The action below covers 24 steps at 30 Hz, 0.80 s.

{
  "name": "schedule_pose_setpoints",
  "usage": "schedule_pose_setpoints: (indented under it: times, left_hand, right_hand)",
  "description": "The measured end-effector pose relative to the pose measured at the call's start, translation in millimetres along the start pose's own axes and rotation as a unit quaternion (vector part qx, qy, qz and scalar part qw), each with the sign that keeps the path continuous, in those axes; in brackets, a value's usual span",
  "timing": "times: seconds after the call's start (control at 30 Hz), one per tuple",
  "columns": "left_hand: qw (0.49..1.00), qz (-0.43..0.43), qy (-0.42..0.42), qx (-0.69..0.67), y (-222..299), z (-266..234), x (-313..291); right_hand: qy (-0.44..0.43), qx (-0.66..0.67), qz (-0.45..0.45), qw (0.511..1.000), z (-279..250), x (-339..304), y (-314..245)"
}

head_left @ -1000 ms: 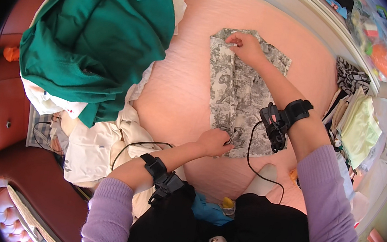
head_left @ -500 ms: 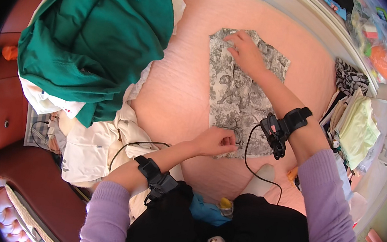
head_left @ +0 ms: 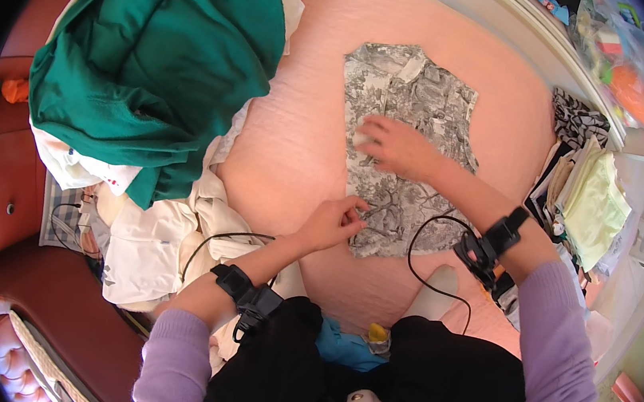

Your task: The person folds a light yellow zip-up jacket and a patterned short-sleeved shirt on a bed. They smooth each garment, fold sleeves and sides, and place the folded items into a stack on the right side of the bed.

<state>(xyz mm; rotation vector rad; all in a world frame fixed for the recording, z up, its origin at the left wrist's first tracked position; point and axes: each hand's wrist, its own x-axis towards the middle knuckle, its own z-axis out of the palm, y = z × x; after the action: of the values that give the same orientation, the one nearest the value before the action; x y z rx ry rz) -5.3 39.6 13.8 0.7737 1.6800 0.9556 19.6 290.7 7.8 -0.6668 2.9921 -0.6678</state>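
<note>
A sleeveless top (head_left: 437, 115) with a grey and white scenic print lies flat on the peach bed sheet in front of me. My right hand (head_left: 402, 148) is over its middle, palm down, fingers spread and slightly blurred; it holds nothing. Beside the lower left edge of the top is my left hand (head_left: 328, 226). Its fingers are loosely bent and apart, the tips at the fabric's edge, with no cloth visibly pinched. Both forearms carry black strapped devices with cables.
A large green garment (head_left: 162, 61) tops a clothes pile at left, with cream clothing (head_left: 147, 252) below it. Folded clothes (head_left: 591, 202) are stacked at right, near a clear plastic bag (head_left: 631, 74). The peach sheet (head_left: 300, 118) spreads around the top. Red-brown drawers (head_left: 12, 171) stand at far left.
My right hand has slid down from the upper part of the top to its middle. My left hand has shifted slightly left and up, its fingers loosening. The top has turned slightly.
</note>
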Motion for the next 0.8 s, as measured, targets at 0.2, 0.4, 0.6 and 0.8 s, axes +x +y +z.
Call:
schedule_pose_setpoints:
  times: [0.2,0.4,0.6,0.8]
  left_hand:
    - [0.993,0.054,0.101,0.027,15,-28,37]
    - [0.993,0.046,0.064,0.089,21,-24,62]
    - [0.978,0.028,-0.19,0.08,12,-2,44]
    - [0.926,0.003,-0.355,0.131,26,-3,32]
  right_hand:
    - [-0.077,0.049,-0.109,0.99,17,-71,-69]
    - [-0.118,0.154,-0.085,0.977,13,-109,-96]
    - [0.087,0.146,0.315,0.934,-9,-130,-58]
    - [0.198,0.088,0.593,0.775,0,-154,-31]
